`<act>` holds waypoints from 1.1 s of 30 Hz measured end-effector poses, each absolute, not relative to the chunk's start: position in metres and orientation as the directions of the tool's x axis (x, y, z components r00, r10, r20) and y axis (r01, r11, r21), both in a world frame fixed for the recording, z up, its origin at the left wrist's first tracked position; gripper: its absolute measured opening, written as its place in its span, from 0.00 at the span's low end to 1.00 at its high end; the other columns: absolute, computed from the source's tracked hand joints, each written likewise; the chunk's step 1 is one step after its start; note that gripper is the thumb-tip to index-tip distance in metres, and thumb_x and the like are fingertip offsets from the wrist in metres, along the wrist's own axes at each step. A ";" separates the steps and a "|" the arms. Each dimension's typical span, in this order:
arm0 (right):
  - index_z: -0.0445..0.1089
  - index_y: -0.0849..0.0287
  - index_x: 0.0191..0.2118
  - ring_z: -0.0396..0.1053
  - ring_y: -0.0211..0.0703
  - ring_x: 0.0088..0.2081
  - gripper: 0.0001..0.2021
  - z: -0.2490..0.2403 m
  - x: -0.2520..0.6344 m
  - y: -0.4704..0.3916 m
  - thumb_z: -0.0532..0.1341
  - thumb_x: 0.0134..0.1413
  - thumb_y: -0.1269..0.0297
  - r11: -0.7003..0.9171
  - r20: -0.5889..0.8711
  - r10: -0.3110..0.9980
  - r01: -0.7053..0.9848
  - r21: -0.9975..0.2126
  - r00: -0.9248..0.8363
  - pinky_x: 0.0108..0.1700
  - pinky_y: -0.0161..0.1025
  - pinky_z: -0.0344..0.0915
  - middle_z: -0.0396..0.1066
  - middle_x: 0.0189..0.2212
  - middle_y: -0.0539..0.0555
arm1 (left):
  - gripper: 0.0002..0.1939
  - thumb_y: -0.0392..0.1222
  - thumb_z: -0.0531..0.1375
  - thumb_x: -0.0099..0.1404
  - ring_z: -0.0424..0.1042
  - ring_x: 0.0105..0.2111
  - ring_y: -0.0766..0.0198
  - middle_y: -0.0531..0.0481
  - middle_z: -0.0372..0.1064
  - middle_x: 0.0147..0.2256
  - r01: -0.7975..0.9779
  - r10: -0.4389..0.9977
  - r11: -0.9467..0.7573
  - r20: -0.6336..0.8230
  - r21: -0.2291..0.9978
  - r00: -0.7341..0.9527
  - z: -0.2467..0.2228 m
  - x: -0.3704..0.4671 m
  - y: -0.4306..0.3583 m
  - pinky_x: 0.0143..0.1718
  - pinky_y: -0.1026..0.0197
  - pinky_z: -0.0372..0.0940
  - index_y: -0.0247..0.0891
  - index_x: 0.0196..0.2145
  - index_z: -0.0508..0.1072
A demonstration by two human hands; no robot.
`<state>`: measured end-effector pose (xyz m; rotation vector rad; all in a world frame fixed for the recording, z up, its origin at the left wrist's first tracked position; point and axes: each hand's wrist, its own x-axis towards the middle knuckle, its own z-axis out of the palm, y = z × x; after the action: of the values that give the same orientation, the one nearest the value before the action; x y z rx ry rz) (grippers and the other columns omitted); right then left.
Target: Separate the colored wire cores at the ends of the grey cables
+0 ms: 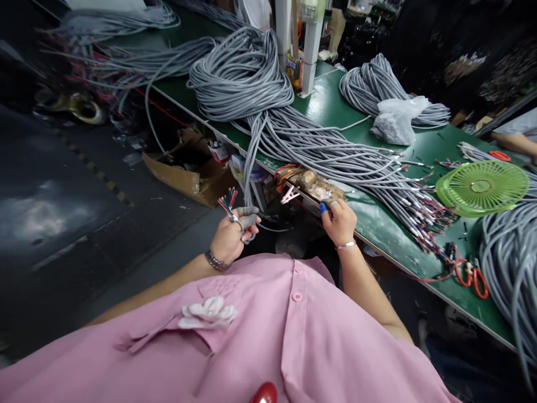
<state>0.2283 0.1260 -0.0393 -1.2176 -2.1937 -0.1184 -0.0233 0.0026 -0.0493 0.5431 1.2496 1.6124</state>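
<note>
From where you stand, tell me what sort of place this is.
Probably a cable workshop: large grey cable coils lie on a long green workbench, and the left hand holds thin multicoloured wires.

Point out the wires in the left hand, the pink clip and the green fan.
Wires (228, 205): head view, on coloured strands.
Clip (290, 194): head view, near its middle.
Fan (480, 186): head view, on its hub.

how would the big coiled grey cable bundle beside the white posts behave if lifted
The grey cable bundle probably feels heavy, with so many turns stacked together. Its smooth, rounded loops suggest springy rather than limp cable. Strands hanging off the green table may drag.
</note>
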 end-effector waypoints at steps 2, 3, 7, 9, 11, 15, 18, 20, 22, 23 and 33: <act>0.70 0.59 0.32 0.62 0.43 0.31 0.12 -0.042 0.228 0.125 0.54 0.61 0.59 0.579 0.570 0.715 0.799 -0.161 -0.404 0.33 0.39 0.51 0.67 0.29 0.54 | 0.16 0.37 0.66 0.50 0.66 0.19 0.72 0.48 0.72 0.29 -0.403 0.894 0.009 -0.188 0.915 -0.406 -0.047 -0.019 -0.003 0.13 0.72 0.46 0.33 0.38 0.72; 0.71 0.59 0.33 0.62 0.43 0.31 0.12 -0.044 0.228 0.125 0.54 0.61 0.59 0.589 0.575 0.702 0.796 -0.136 -0.421 0.33 0.39 0.51 0.67 0.29 0.55 | 0.16 0.37 0.66 0.51 0.67 0.19 0.72 0.48 0.72 0.29 -0.394 0.898 0.005 -0.177 0.919 -0.403 -0.046 -0.017 -0.005 0.13 0.72 0.46 0.33 0.38 0.72; 0.72 0.59 0.36 0.61 0.44 0.33 0.13 -0.050 0.230 0.126 0.53 0.61 0.59 0.622 0.574 0.661 0.781 -0.057 -0.484 0.35 0.41 0.50 0.67 0.32 0.56 | 0.15 0.37 0.66 0.52 0.67 0.19 0.72 0.48 0.72 0.30 -0.366 0.891 -0.009 -0.158 0.931 -0.425 -0.047 -0.017 -0.011 0.13 0.71 0.46 0.33 0.38 0.71; 0.72 0.59 0.38 0.61 0.45 0.34 0.13 -0.053 0.231 0.126 0.53 0.62 0.59 0.630 0.568 0.655 0.775 -0.047 -0.498 0.36 0.41 0.50 0.68 0.33 0.57 | 0.16 0.37 0.66 0.51 0.68 0.19 0.71 0.48 0.72 0.30 -0.360 0.882 -0.010 -0.161 0.933 -0.443 -0.048 -0.019 -0.012 0.13 0.71 0.46 0.33 0.38 0.71; 0.72 0.59 0.40 0.61 0.46 0.35 0.14 -0.055 0.230 0.126 0.52 0.62 0.59 0.638 0.560 0.655 0.768 -0.050 -0.507 0.37 0.42 0.50 0.68 0.34 0.58 | 0.16 0.37 0.66 0.50 0.68 0.19 0.71 0.48 0.72 0.30 -0.360 0.878 -0.001 -0.172 0.933 -0.447 -0.049 -0.020 -0.012 0.13 0.71 0.47 0.33 0.38 0.71; 0.72 0.59 0.40 0.61 0.46 0.37 0.14 -0.055 0.230 0.125 0.52 0.63 0.59 0.645 0.544 0.663 0.761 -0.068 -0.513 0.37 0.42 0.50 0.67 0.34 0.58 | 0.17 0.38 0.67 0.49 0.68 0.19 0.72 0.48 0.72 0.29 -0.363 0.876 0.023 -0.194 0.931 -0.442 -0.050 -0.019 -0.009 0.13 0.71 0.47 0.33 0.38 0.71; 0.72 0.59 0.40 0.61 0.46 0.37 0.14 -0.056 0.231 0.124 0.52 0.63 0.59 0.640 0.544 0.673 0.764 -0.088 -0.501 0.38 0.42 0.50 0.67 0.34 0.58 | 0.17 0.38 0.67 0.49 0.68 0.19 0.72 0.48 0.73 0.29 -0.357 0.882 0.028 -0.191 0.934 -0.430 -0.051 -0.018 -0.008 0.13 0.71 0.47 0.33 0.38 0.71; 0.72 0.59 0.39 0.61 0.46 0.37 0.14 -0.056 0.231 0.124 0.52 0.63 0.59 0.637 0.552 0.671 0.765 -0.089 -0.495 0.38 0.42 0.50 0.67 0.34 0.58 | 0.17 0.38 0.67 0.50 0.68 0.19 0.72 0.48 0.73 0.30 -0.349 0.888 0.029 -0.184 0.937 -0.421 -0.053 -0.018 -0.008 0.13 0.71 0.47 0.33 0.38 0.72; 0.72 0.59 0.38 0.61 0.46 0.36 0.14 -0.056 0.231 0.125 0.52 0.63 0.59 0.635 0.564 0.662 0.769 -0.070 -0.494 0.37 0.42 0.50 0.67 0.33 0.57 | 0.17 0.39 0.66 0.50 0.67 0.19 0.72 0.48 0.72 0.30 -0.341 0.891 0.029 -0.179 0.940 -0.417 -0.055 -0.019 -0.010 0.13 0.71 0.47 0.33 0.39 0.72; 0.72 0.59 0.38 0.61 0.46 0.36 0.14 -0.056 0.231 0.125 0.52 0.63 0.59 0.633 0.570 0.656 0.772 -0.058 -0.495 0.37 0.42 0.50 0.67 0.33 0.57 | 0.17 0.38 0.66 0.51 0.67 0.19 0.72 0.47 0.72 0.30 -0.337 0.892 0.031 -0.178 0.941 -0.415 -0.056 -0.019 -0.011 0.13 0.71 0.47 0.33 0.39 0.72; 0.72 0.59 0.40 0.61 0.46 0.36 0.14 -0.056 0.230 0.125 0.52 0.63 0.59 0.633 0.575 0.655 0.772 -0.063 -0.490 0.37 0.42 0.50 0.68 0.33 0.58 | 0.20 0.47 0.65 0.54 0.70 0.23 0.68 0.45 0.72 0.32 -0.408 0.960 0.094 -0.191 0.908 -0.205 -0.063 -0.019 -0.009 0.15 0.70 0.51 0.31 0.41 0.73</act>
<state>0.2297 0.1252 -0.0565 -1.1122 -2.2912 -0.2725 -0.0189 -0.0089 -0.0634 0.6750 1.1332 1.4350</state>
